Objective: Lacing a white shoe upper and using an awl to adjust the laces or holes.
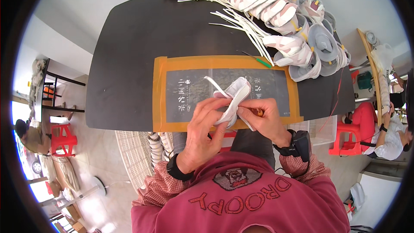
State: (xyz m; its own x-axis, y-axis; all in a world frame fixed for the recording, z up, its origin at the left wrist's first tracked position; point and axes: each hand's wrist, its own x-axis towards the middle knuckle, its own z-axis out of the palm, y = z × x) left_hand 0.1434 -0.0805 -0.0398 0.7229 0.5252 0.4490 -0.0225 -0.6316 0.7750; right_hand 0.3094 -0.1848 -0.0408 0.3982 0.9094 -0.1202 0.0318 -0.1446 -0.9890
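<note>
Over the near half of the dark table, my left hand (202, 123) is closed on a white and pale-pink shoe upper (238, 91), with the fingers at its left side. A loose white lace (214, 84) sticks out from the upper toward the far left. My right hand (264, 117) is closed against the upper's right side. In its curled fingers is a small tool with an orange-brown handle (258, 112); its tip is hidden behind the upper. Another white lace end hangs below, between the hands.
A clear sheet framed with brown tape (160, 99) covers the table under my hands. A green-handled tool (263, 62), loose white laces (246, 25) and stacked shoe uppers (286, 49) lie beyond, to the right. White baskets (129, 146) stand below. People sit at both sides near red stools (64, 140).
</note>
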